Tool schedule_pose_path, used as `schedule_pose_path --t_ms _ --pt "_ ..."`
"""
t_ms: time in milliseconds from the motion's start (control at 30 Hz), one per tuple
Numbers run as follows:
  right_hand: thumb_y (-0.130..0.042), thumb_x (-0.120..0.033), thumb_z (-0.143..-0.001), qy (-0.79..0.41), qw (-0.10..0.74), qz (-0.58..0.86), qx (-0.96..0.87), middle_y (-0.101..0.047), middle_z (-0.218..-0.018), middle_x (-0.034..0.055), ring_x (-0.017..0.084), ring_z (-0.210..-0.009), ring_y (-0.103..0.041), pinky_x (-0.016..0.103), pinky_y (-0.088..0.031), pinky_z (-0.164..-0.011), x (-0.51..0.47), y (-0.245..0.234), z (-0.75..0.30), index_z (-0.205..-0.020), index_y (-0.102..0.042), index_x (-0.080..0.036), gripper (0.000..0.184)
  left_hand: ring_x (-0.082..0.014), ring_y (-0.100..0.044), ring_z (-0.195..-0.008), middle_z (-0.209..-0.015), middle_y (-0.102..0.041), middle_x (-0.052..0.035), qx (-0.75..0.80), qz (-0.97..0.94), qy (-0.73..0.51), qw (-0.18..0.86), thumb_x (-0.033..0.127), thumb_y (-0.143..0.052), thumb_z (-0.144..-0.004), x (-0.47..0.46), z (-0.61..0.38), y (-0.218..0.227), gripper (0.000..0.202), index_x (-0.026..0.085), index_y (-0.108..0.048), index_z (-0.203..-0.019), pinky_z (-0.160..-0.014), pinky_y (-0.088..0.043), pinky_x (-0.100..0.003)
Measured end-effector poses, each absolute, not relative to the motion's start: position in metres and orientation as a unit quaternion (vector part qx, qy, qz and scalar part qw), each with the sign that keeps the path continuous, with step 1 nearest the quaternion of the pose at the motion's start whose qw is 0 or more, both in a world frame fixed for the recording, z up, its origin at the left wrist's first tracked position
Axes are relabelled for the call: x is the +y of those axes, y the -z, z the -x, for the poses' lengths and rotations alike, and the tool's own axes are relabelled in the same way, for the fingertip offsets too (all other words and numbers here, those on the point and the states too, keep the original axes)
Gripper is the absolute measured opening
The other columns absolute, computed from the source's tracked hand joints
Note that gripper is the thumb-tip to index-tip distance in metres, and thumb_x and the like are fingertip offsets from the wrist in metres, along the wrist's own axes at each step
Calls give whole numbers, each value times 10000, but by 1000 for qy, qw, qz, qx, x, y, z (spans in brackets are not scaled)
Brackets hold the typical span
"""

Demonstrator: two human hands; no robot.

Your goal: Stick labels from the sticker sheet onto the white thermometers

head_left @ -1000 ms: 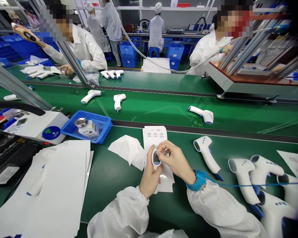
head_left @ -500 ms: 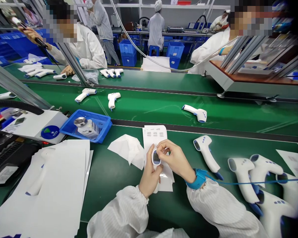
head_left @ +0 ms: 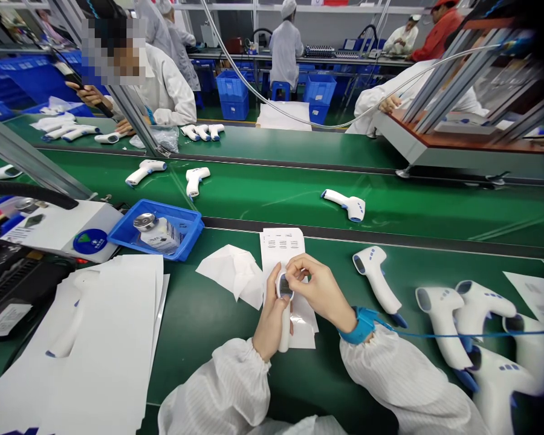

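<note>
Device (head_left: 284, 336) in white plastic, its dark screen facing up toward the wearer, sits inside the curl of the left hand (head_left: 267, 320). That hand is closed around it, thumb across the front just below the screen, while the handle shows past the thumb and points back toward the person. The right hand (head_left: 316, 287) is bent over from the other side, thumb and forefinger pinched together at the screen's upper right; whether a thin film lies between them cannot be told. A blue wrist strap (head_left: 361, 326) circles the right wrist.

Behind and partly beneath the held piece, a label sheet (head_left: 282, 249) lies on the green tabletop (head_left: 204, 326), printed with small dark blocks in three columns, too fine to read. Beside it is a folded white paper (head_left: 232, 275). A printed sheet (head_left: 535, 296) at far right bears only faint marks.

To the left, a white box (head_left: 57, 235) carries a round blue emblem (head_left: 89, 240) with a green triangle, its lettering illegible. The bottle (head_left: 163, 235) in the blue tray (head_left: 192, 237) has a bluish label, likewise unreadable, as is the white sticker (head_left: 6, 321) on black equipment nearby.
</note>
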State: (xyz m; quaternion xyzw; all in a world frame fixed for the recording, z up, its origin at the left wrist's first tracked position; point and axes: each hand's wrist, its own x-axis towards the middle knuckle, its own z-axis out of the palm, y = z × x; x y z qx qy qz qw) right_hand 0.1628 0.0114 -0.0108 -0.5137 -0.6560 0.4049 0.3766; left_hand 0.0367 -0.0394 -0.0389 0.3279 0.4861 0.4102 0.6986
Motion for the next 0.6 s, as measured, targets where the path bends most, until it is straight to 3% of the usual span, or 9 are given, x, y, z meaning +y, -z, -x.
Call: schedule_pose_path --t_ms 100,200,367,433,600 --pt "-546 -97 -723 -390 375 520 -661 -637 -863 15 151 -739 -569 289 -458 -692 11 9 -162 -697 -570 -210 118 -55 -465 -477 -1331 -498 -115 481 -332 -414 698 325 -422 -913 -39 -37 38 664 343 -142 -1515 -425 -438 -231" --pt "-546 -97 -736 -371 377 521 -670 -634 -869 16 154 -745 -564 293 -458 -694 9 8 -160 -712 -561 -214 120 -64 -482 -501 -1380 -455 -123 481 -333 -414 697 320 -417 -914 -40 -37 38 662 341 -143 -1517 -426 -442 -237" --pt "-549 -124 -794 -347 367 517 -691 -622 -857 15 161 -762 -562 308 -460 -712 7 10 -162 -750 -553 -220 106 -72 -483 -491 -1211 -546 -102 485 -324 -415 698 295 -399 -912 -40 -37 37 672 334 -120 -1522 -427 -438 -227" --pt "-581 -181 -827 -367 353 508 -695 -628 -911 19 173 -828 -575 322 -471 -764 7 13 -165 -845 -575 -226 49 -64 -466 -454 -1102 -572 -81 480 -328 -417 699 301 -392 -915 -40 -36 38 672 330 -109 -1523 -429 -433 -230" --pt "-723 -227 -762 -406 324 458 -721 -602 -1171 45 220 -1117 -536 381 -448 -966 7 22 -172 -1129 -569 -258 400 -46 -449 -421 -1081 -554 -62 452 -329 -425 711 283 -467 -867 -41 -33 42 756 357 -92 -1518 -430 -416 -239"
